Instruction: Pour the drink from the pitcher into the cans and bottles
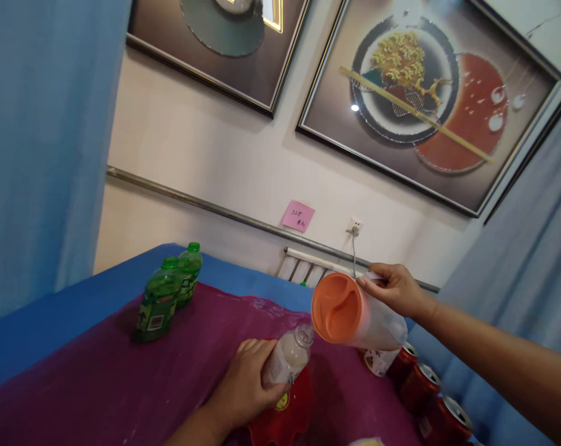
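Note:
My left hand is wrapped round a small clear bottle with pale liquid in it, uncapped and tilted to the right. Beneath it lies a red dish with a wavy rim. My right hand grips the handle of a translucent pitcher with an orange lid. The pitcher is tipped on its side, its lid facing left, close to the bottle's mouth but apart from it. No stream of liquid shows between them.
Two green bottles stand at the left on the purple tablecloth. Several red cans line the right side, near a white patterned cup. Behind are a metal rail and a pink note; blue curtains hang at both sides.

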### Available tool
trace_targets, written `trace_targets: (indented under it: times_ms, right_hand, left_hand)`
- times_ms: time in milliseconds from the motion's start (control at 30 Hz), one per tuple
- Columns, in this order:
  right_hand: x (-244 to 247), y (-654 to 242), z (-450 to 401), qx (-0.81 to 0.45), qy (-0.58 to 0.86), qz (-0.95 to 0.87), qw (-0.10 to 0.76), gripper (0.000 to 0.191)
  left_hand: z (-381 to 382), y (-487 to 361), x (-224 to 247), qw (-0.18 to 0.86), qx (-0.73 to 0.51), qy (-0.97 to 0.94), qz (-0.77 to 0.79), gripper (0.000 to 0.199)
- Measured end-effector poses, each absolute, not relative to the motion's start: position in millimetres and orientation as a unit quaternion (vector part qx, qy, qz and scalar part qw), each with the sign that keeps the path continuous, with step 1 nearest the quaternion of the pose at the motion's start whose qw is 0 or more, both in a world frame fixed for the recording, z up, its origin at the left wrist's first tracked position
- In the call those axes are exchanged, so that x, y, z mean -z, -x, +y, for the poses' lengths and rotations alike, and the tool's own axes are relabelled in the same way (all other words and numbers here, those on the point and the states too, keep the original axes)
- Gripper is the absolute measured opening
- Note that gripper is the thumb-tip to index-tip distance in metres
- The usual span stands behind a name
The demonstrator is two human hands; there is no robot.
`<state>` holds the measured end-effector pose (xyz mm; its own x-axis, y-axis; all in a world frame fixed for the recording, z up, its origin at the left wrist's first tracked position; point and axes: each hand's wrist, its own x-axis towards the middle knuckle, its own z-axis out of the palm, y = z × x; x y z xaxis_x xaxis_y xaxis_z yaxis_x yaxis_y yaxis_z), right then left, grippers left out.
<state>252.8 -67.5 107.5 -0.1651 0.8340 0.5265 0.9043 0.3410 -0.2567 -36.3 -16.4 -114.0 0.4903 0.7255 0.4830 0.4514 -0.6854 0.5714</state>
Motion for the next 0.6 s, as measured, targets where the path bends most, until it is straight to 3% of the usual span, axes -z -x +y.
trace_targets:
  times_ms: [600]
  right_hand:
    - [-104.4, -254.8, -65.6, 0.053, 0.57, -0.762, 0.301, 0.052]
  left_hand:
    - [-16.7, 36.2, 112.2, 0.196, -0.353, -0.847, 0.346, 0.038]
